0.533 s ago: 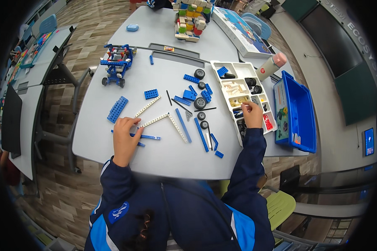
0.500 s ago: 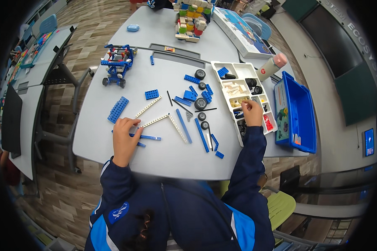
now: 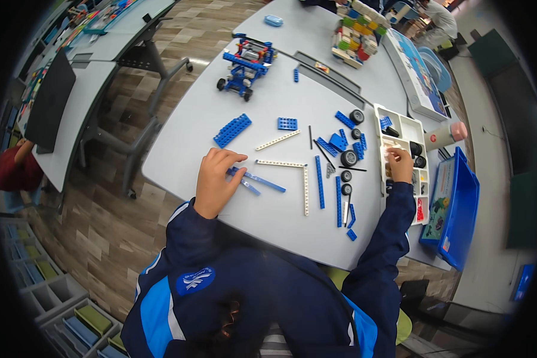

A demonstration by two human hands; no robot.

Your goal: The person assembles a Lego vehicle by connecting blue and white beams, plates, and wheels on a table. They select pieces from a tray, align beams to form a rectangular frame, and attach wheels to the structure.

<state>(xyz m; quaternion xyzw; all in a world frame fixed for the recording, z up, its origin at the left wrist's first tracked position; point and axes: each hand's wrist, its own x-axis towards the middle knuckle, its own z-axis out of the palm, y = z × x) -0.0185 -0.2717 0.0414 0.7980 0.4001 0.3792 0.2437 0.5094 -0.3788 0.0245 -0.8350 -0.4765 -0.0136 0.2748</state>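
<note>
My left hand is closed at the table's near left side, its thumb and fingers on a pair of long blue beams. The beams point away to the right. My right hand reaches into the white sorting tray, fingertips pinched beside the pale pieces; what they hold, if anything, is hidden. Between my hands lie two white beams joined at a corner. Farther off is a separate white beam. A long blue beam and black wheels lie nearer the tray.
A built blue vehicle stands at the far left. Blue plates lie before it. Right of the tray are a blue bin and a bottle with a pink lid. A colourful brick model and a flat box stand farther back.
The view has swung, so the table sits farther right. My right hand has shifted farther up the tray toward the pale pieces. My left hand stays with the blue beams.
</note>
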